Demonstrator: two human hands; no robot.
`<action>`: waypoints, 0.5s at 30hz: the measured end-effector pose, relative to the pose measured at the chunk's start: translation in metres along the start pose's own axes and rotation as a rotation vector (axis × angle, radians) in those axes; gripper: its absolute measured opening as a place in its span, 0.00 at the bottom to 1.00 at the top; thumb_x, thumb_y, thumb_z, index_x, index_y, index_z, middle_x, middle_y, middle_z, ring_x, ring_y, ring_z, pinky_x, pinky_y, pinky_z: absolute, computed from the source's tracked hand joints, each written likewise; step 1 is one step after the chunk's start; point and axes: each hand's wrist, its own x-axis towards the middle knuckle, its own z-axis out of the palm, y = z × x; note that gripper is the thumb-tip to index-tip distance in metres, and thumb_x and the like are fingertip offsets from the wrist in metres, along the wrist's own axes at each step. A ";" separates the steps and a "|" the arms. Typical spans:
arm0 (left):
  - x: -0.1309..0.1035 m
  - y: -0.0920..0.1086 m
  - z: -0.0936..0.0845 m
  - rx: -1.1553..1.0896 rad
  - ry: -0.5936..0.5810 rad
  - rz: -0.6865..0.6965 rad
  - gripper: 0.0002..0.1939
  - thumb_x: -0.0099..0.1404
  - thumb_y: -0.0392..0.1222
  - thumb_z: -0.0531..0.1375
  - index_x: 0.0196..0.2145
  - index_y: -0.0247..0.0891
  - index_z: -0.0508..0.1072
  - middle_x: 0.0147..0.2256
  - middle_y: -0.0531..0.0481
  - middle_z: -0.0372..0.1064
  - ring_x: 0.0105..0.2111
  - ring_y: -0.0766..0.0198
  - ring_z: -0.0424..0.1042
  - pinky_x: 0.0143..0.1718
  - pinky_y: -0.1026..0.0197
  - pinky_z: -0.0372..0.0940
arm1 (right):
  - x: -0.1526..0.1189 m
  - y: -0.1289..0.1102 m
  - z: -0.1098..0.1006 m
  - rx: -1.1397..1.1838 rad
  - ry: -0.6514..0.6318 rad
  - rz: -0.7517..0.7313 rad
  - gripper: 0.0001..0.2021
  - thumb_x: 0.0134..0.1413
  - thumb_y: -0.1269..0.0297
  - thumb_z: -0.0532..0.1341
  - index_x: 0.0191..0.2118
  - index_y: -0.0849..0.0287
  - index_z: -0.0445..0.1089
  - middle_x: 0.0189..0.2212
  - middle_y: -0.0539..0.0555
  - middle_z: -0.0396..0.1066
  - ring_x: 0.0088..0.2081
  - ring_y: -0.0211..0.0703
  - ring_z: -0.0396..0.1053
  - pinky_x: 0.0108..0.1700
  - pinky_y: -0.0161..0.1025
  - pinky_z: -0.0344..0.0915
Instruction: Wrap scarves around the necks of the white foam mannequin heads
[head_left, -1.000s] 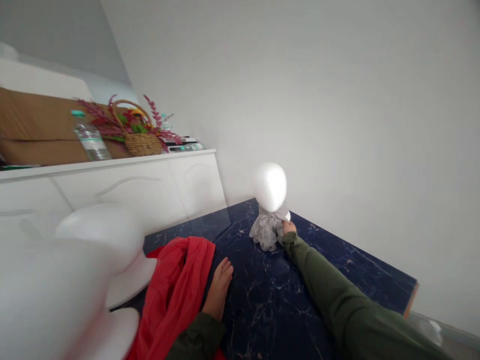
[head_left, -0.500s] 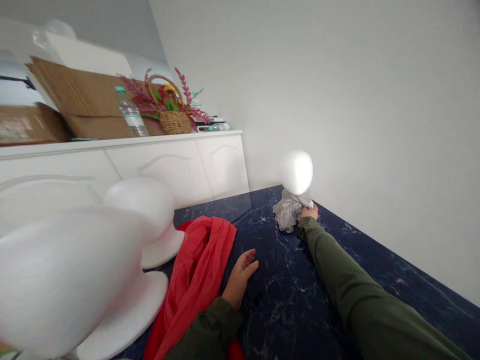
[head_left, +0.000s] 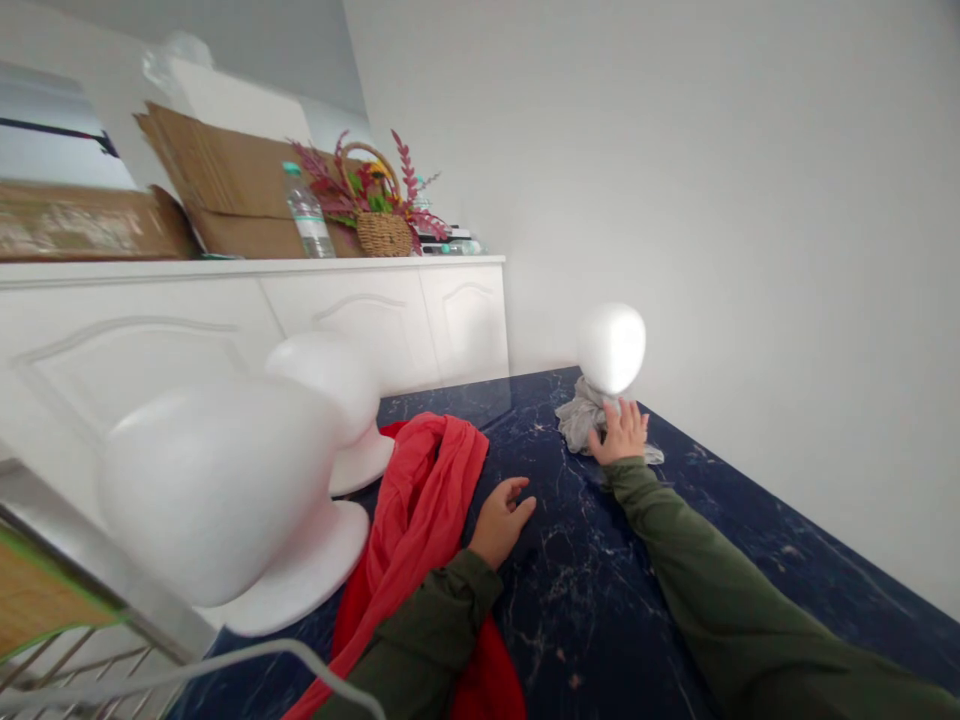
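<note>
My right hand [head_left: 621,432] is stretched far out, fingers spread, resting by the grey cloth [head_left: 579,418] bunched at the foot of a white foam head [head_left: 611,347] on the dark marble table [head_left: 720,520]. It holds nothing. My left hand [head_left: 501,520] lies loosely on the table beside a red scarf [head_left: 420,500], fingers slightly curled and empty. Two more white foam heads [head_left: 225,480] stand close at the left, the farther one [head_left: 330,375] behind the scarf.
A white cabinet [head_left: 375,310] runs along the left and carries cardboard [head_left: 225,180], a water bottle [head_left: 306,212] and a wicker basket of flowers [head_left: 379,215]. A wire rack [head_left: 112,640] shows at the lower left. A white wall [head_left: 750,200] borders the table at the right.
My right hand has let go of the foam head's base and opened, now flat beside the grey cloth. The view has swung left and down; the wire rack has come into view.
</note>
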 end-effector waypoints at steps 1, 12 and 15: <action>0.001 0.006 -0.005 0.015 0.020 0.032 0.16 0.53 0.40 0.56 0.41 0.36 0.67 0.46 0.41 0.63 0.49 0.55 0.60 0.52 0.53 0.52 | -0.005 -0.008 -0.007 -0.003 -0.014 -0.061 0.27 0.42 0.59 0.56 0.51 0.65 0.59 0.55 0.63 0.49 0.57 0.57 0.40 0.55 0.57 0.36; 0.016 0.009 -0.112 0.905 0.434 -0.242 0.09 0.41 0.38 0.61 0.20 0.32 0.64 0.34 0.30 0.65 0.42 0.30 0.59 0.38 0.35 0.51 | -0.063 -0.084 -0.058 0.285 -0.366 -0.354 0.22 0.44 0.62 0.55 0.48 0.60 0.63 0.51 0.60 0.56 0.55 0.54 0.46 0.56 0.56 0.35; 0.019 0.003 -0.123 0.884 0.396 -0.269 0.05 0.47 0.34 0.56 0.17 0.34 0.61 0.28 0.34 0.66 0.37 0.37 0.65 0.34 0.41 0.55 | -0.069 -0.094 -0.060 0.343 -0.400 -0.320 0.21 0.44 0.62 0.56 0.47 0.60 0.63 0.50 0.60 0.58 0.54 0.53 0.49 0.56 0.55 0.37</action>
